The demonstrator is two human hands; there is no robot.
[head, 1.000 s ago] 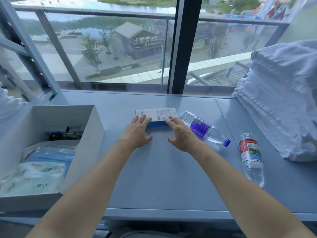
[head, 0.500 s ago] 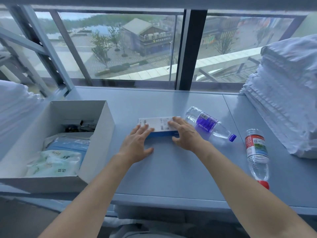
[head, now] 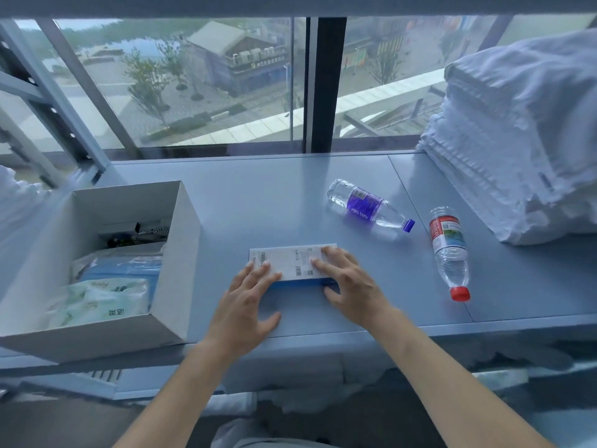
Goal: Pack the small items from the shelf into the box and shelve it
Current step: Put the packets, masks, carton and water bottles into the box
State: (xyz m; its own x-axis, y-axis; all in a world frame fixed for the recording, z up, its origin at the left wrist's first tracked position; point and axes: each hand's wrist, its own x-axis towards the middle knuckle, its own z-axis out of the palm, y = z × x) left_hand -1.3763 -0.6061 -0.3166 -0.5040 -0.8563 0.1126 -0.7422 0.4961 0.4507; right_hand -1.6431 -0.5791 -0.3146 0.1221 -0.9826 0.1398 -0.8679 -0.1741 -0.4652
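Crosswise to both forearms lies the small carton (head: pixel 292 261), flat on the shelf (head: pixel 268 195) near its front edge, its long axis running left to right. The left hand (head: pixel 247 303) rests straight fingertips on its left end; the right hand (head: pixel 347 282) covers the right end, fingers on top, thumb at the near edge, seemingly starting a pinch. The open box (head: pixel 176 263) stands well apart to the left, on the left hand's side. Two bottles (head: pixel 368 205) lie farther right.
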